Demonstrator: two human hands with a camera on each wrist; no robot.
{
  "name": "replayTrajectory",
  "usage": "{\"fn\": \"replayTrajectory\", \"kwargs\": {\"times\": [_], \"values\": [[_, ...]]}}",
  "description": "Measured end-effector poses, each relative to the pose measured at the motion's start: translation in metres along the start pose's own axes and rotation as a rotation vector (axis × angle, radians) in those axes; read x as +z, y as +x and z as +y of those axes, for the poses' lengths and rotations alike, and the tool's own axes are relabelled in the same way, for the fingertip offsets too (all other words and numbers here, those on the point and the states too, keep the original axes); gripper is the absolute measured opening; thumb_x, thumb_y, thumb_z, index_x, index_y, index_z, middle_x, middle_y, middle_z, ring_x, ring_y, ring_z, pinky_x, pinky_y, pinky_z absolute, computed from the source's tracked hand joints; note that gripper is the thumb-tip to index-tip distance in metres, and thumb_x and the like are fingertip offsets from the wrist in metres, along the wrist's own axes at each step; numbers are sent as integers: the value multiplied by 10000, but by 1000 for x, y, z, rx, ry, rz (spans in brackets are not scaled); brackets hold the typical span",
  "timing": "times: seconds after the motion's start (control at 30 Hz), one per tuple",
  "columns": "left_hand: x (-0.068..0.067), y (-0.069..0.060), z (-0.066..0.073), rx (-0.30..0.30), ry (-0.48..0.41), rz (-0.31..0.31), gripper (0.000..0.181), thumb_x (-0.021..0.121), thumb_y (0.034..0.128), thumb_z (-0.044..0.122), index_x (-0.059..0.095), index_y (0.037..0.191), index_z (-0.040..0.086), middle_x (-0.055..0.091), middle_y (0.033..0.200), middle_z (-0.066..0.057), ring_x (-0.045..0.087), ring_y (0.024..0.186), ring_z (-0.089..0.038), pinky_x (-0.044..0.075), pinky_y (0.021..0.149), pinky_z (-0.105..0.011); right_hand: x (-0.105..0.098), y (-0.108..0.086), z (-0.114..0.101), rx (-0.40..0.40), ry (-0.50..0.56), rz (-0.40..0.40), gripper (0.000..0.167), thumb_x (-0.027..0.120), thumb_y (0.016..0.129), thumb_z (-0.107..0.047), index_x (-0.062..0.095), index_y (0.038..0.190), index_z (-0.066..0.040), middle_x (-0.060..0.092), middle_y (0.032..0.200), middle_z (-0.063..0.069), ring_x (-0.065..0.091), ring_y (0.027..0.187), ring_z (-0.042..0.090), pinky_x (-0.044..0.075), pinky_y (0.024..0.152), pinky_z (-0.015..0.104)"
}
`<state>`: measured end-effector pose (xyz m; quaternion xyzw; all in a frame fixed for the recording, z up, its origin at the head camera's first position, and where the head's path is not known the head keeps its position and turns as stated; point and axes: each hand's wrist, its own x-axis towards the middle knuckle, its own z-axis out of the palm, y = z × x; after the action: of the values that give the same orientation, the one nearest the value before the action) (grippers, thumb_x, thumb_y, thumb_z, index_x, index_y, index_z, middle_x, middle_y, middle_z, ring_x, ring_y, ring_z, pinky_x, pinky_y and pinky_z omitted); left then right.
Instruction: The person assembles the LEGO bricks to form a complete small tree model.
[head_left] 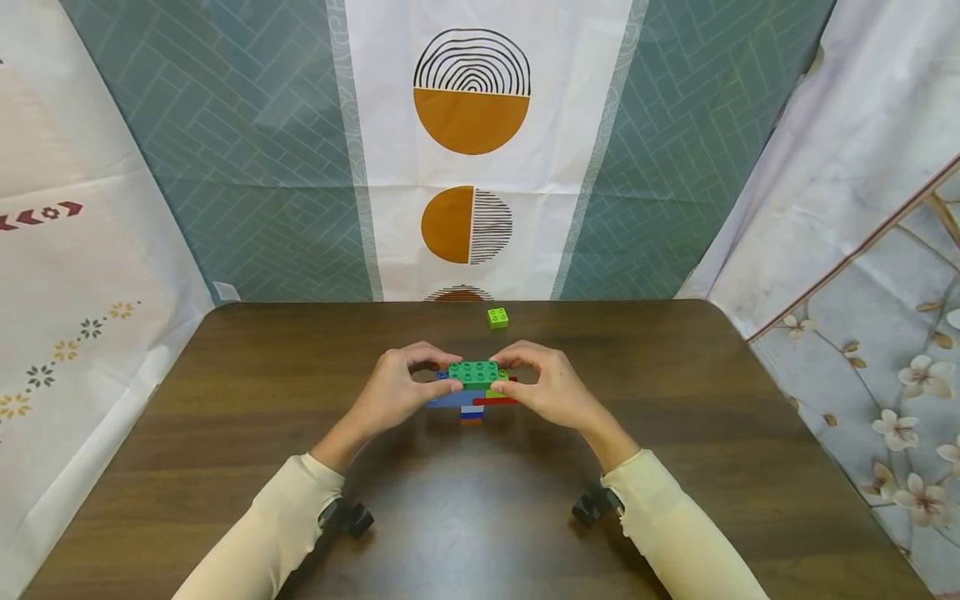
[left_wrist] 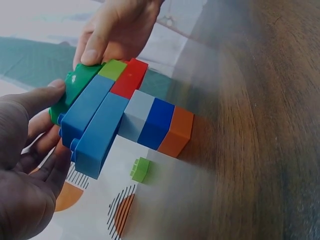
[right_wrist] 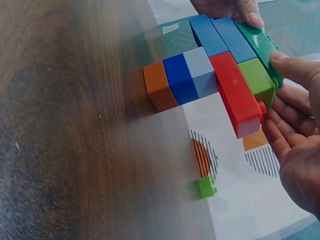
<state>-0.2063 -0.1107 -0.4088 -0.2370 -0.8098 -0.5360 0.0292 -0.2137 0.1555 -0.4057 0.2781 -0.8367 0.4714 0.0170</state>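
Note:
A long green toy brick lies across the top of a stacked brick build. My left hand pinches its left end between thumb and fingers, and my right hand pinches the right end. Beneath it, the left wrist view shows an upper blue brick beside a lime brick. Under those come a lower blue brick and a red brick. A narrow column of white brick, dark blue brick and orange brick carries them, orange at the bottom.
A loose lime brick sits near the back edge of the brown wooden table, behind the build. Patterned cloth hangs behind the table and on both sides. Each wrist wears a black camera mount.

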Motion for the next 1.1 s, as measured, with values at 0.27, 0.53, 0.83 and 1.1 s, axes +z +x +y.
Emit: {"fn": "replayTrajectory", "kwargs": {"times": [0.27,0.53,0.83,1.1], "values": [[0,-3,0,-37,-16,-6,298,870,844,214,793,1124,147,741,1048,-21,668,964,-213,593,971,-477,2,0,3,-45,-46,-1,314,833,878,-212,747,1172,-145,731,1127,-14,664,1025,157,570,981,450],[1,-3,-1,-58,-8,-9,316,871,843,251,783,1134,165,751,1081,-13,667,975,-206,609,934,-454,2,-2,5,-29,-44,-3,317,835,876,-221,747,1174,-155,725,1125,-27,659,1036,159,560,991,454],[2,-3,-1,-79,-14,-13,317,881,832,269,781,1119,176,760,1088,-3,666,977,-206,604,913,-471,1,-2,7,12,-20,-25,320,827,886,-232,733,1184,-166,709,1131,-29,636,1049,170,528,1015,537],[0,-1,-2,-81,1,-10,326,884,828,274,781,1119,171,766,1068,-17,673,957,-197,613,899,-421,-1,0,5,23,7,-28,321,829,884,-204,730,1184,-147,705,1121,-10,633,1034,190,511,1014,604]]}}
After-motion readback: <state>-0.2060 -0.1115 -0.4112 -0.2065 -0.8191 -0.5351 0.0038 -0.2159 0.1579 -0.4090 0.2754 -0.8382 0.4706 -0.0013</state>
